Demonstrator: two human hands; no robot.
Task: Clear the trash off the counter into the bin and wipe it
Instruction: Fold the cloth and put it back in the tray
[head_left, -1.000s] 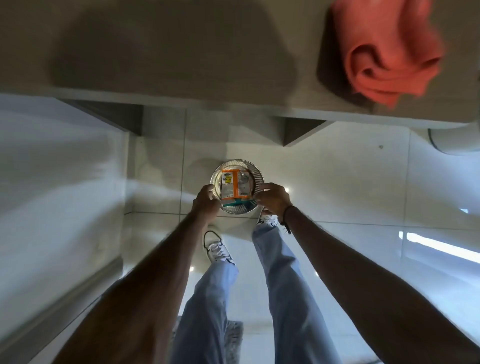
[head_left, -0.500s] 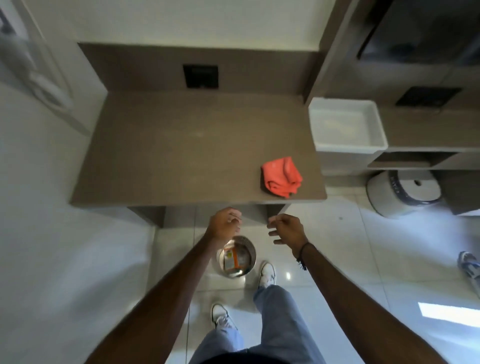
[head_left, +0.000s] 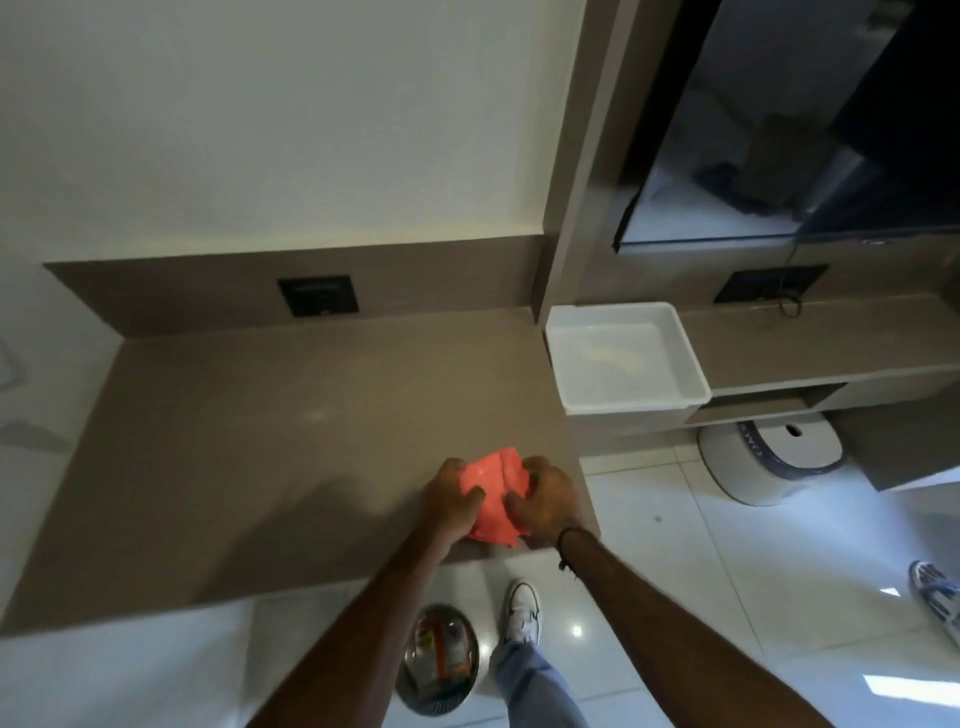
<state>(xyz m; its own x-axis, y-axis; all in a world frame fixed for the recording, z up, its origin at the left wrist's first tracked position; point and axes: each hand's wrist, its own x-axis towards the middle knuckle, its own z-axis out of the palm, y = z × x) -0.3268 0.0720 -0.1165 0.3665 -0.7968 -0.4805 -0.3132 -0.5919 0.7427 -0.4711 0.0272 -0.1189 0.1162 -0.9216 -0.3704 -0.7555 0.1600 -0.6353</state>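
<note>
A coral-red cloth (head_left: 493, 493) lies bunched at the front right corner of the brown counter (head_left: 291, 447). My left hand (head_left: 449, 496) grips its left side and my right hand (head_left: 545, 499) grips its right side. Below the counter's front edge, a round metal bin (head_left: 441, 660) stands on the floor with an orange carton and other wrappers inside; my left forearm covers part of it.
A white plastic tub (head_left: 623, 358) sits at the counter's right end beside a lower shelf. A white round appliance (head_left: 769, 457) stands on the tiled floor under that shelf. Another person's shoe (head_left: 935, 597) shows at the far right. My own feet stand by the bin.
My view lifted from the bin up to the counter. Both hands left the bin's rim, rose to the counter's front corner and closed on the cloth.
</note>
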